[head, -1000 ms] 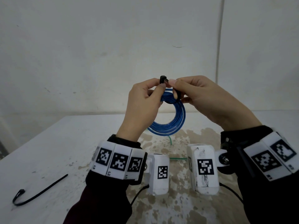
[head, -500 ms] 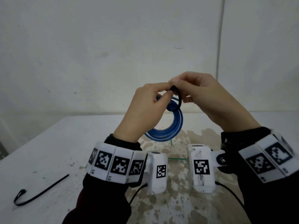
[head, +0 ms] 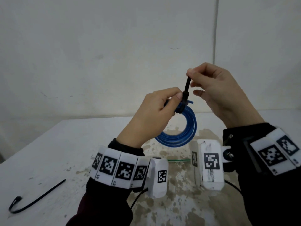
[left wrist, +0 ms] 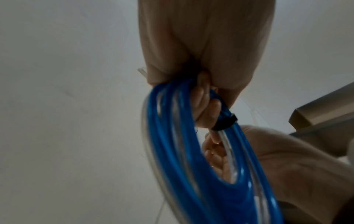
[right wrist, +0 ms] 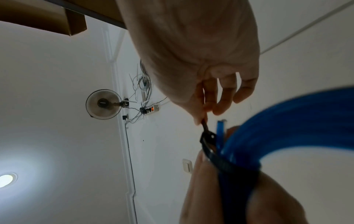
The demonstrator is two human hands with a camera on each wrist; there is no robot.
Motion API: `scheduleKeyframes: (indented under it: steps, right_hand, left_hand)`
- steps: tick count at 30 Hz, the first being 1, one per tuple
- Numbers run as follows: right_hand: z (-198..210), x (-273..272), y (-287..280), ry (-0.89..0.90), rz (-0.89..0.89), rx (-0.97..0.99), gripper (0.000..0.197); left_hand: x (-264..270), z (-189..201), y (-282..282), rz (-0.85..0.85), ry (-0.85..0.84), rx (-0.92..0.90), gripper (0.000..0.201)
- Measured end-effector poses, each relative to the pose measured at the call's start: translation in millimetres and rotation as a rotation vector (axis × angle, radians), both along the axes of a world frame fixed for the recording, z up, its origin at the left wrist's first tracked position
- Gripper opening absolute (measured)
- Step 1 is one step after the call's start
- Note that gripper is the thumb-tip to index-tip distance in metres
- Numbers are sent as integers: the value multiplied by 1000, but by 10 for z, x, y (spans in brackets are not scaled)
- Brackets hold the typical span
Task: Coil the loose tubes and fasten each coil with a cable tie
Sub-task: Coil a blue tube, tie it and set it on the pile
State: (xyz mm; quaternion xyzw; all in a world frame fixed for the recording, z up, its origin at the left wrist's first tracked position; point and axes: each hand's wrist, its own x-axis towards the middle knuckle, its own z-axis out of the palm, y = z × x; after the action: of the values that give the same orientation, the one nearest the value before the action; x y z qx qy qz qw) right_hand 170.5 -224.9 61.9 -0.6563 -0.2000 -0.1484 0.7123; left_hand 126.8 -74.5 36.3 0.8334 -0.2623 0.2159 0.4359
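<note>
Hanging from the left hand (head: 153,115), whose fingers clamp it, the blue coil (head: 182,136) is encircled by a cable tie (head: 186,92) pinched by right hand (head: 216,90) fingertips.

The table (head: 48,144) is viewed from head height, forward and down. Both wrist views are aimed steeply upward, close in; the blue tube coil (head: 182,137) is shared by all.

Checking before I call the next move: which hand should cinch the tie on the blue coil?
Right. The right hand already pinches the cable tie tail above its head, free to pull. The left hand grips the blue coil at the tie, likely best as anchor.
</note>
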Motion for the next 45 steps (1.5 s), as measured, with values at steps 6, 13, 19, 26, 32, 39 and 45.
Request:
scheduleKeyframes:
  steps: [6,13,19,26,32,39,45]
  right_hand:
    - [21,-78,21,116,307,-124,21]
    - [7,-52,22,4,209,-28,15]
    - [-47,17,-3,-4,140,24,13]
    - [-35,-14,-66,123,313,-235,14]
    - [-63,-45,107,-24,148,-207,13]
    - [-36,-91,110,-8,187,-203,13]
    - [-18,-121,101,-78,119,-190,17]
  left_hand:
    - [18,2,63,108,-45,-59,35]
    - [-20,5,-14,206,-314,96,28]
    - [-46,27,-77,179,-282,138,36]
    - [30,-23,-85,249,-186,12,46]
    - [57,-61,-52,308,-128,-38,46]
    - [-65,74,-47,228,-105,-116,36]
    - [-47,66,-54,168,-60,-209,39]
